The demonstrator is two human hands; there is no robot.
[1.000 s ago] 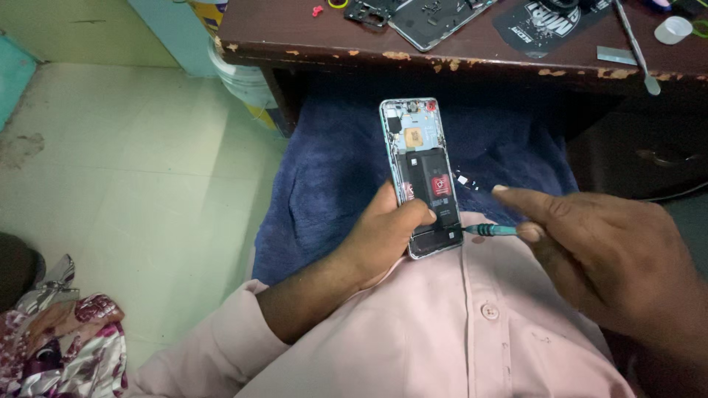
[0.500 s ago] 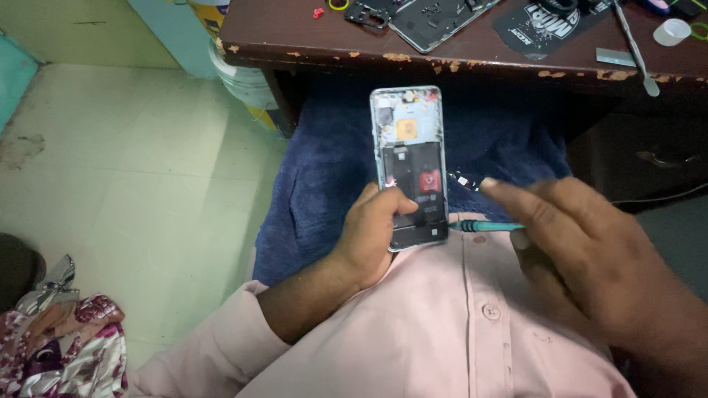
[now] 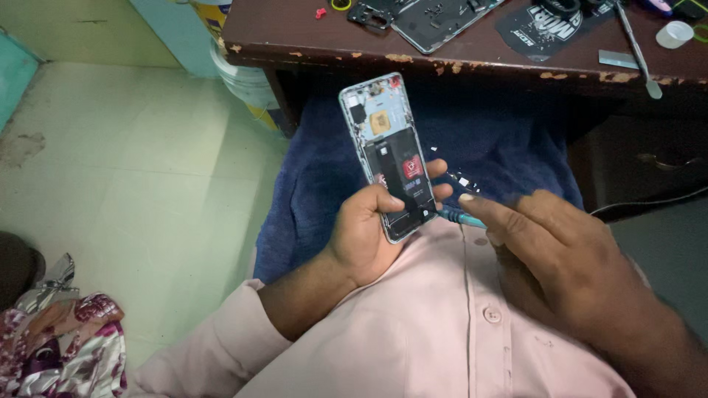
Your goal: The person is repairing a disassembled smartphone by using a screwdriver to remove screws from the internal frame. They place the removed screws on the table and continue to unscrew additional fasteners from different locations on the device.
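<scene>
My left hand (image 3: 372, 232) grips an opened phone (image 3: 387, 151) by its lower end, back cover off, with the black battery and a copper patch showing. The phone stands tilted over my lap, which is covered by dark blue cloth (image 3: 324, 169). My right hand (image 3: 549, 254) holds a thin teal-handled tool (image 3: 459, 217), whose tip meets the phone's lower right edge. A few small white bits (image 3: 464, 181) lie on the blue cloth beside the phone.
A worn dark wooden table (image 3: 442, 55) stands ahead, carrying a phone back frame (image 3: 435, 18), a black printed mat (image 3: 553, 26), a metal spudger (image 3: 636, 44) and a small white cap (image 3: 677, 33). A patterned cloth (image 3: 66, 346) lies on the tiled floor at left.
The phone has shifted slightly left and tilted more upright in my left hand. My right hand with the tool moved closer to the phone's lower edge.
</scene>
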